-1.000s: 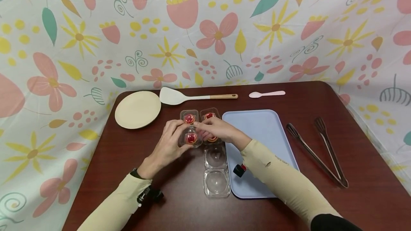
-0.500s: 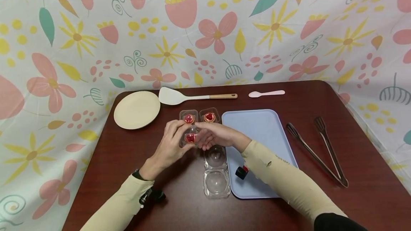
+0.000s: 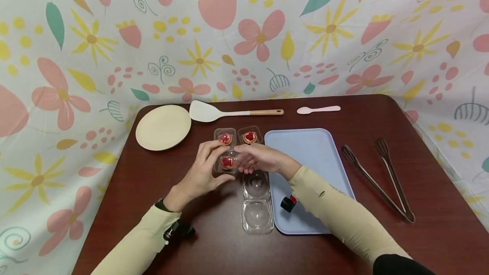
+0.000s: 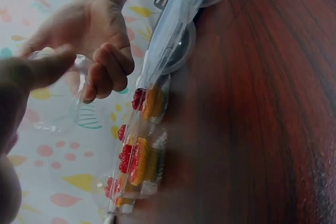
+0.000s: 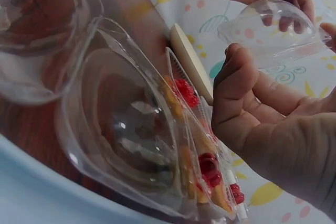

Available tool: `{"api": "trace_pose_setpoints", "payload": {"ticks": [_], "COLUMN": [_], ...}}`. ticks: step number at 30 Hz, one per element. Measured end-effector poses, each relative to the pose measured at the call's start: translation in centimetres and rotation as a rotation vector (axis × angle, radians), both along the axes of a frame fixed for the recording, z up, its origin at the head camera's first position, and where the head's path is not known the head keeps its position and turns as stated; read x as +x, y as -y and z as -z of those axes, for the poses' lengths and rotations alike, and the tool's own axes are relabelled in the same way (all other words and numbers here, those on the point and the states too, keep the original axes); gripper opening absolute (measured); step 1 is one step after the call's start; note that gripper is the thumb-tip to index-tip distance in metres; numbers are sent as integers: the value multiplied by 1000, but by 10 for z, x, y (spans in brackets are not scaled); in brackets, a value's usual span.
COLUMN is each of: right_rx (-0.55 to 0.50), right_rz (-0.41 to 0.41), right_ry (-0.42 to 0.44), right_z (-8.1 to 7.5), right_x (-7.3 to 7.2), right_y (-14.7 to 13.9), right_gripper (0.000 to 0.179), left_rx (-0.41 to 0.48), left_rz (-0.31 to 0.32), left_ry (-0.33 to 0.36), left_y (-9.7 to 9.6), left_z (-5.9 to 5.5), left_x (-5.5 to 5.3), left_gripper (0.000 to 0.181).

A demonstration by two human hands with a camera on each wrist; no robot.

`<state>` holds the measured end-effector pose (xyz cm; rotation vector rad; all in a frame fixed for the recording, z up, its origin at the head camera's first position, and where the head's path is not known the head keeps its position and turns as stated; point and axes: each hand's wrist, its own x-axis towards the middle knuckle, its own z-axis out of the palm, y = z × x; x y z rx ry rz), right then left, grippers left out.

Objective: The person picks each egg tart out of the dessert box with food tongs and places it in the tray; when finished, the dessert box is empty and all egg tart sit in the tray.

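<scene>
left hand [image 3: 206, 166] has spread; only wrist views clearly show right grip [image 5: 278, 135] pinching lid [image 5: 274, 38].

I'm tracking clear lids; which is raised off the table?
The clear lid between left hand and right hand; the two clear lids beside the blue tray rest on the table.

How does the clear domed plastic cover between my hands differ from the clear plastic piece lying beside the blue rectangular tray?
The clear domed cover is held up off the dark brown table; the clear piece lies on it. The cover is hard to make out in the head view; the clear piece shows two round forms. Both are see-through and rounded.
</scene>
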<state>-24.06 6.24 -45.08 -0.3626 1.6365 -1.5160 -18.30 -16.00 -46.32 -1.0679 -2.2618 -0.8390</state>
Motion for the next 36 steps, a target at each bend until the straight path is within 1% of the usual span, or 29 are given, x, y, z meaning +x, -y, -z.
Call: {"api": "trace_pose_setpoints", "payload": {"ticks": [3, 6, 9, 11, 14, 17, 19, 22, 26, 33, 36], "right_rx": [15, 36, 69, 103, 158, 207, 232, 253, 242, 190, 188], "right_rz": [6, -8, -4, 7, 12, -6, -21, -35, -40, -16, -4], "right_ry": [-63, -130, -219, -289, -392, -496, -562, -674, -806, -947, -1008], "right_z": [-2, -3, -4, -5, -7, -7, -7, -8, -7, -1, 1], "right_x": [-1, -2, -2, -1, 1, 3, 3, 5, 8, 12, 14], "right_y": [-4, -7, -9, -10, -11, -11, -11, -10, -10, -11, -13], "right_gripper": [65, 62, 56, 51, 43, 35, 32, 33, 38, 46, 48], "left_rx": [27, 52, 57, 42, 11, -15, -20, -25, -43, -71, -93], "left_rz": [20, 8, -19, -35, -62, -86, -92, -82, -68, -59, -63], "left_ry": [107, 216, 293, 325, 362, 397, 416, 433, 448, 474, 484], "left_y": [2, 3, 3, 3, 4, 5, 5, 6, 6, 9, 10], "left_z": [0, 0, 0, 0, 0, 0, -1, -2, -3, -3, -3], "left_x": [1, 3, 6, 7, 7, 6, 5, 4, 2, 1, 1], "left_gripper": [86, 85, 81, 80, 79, 78, 77, 75, 75, 73, 72]}}
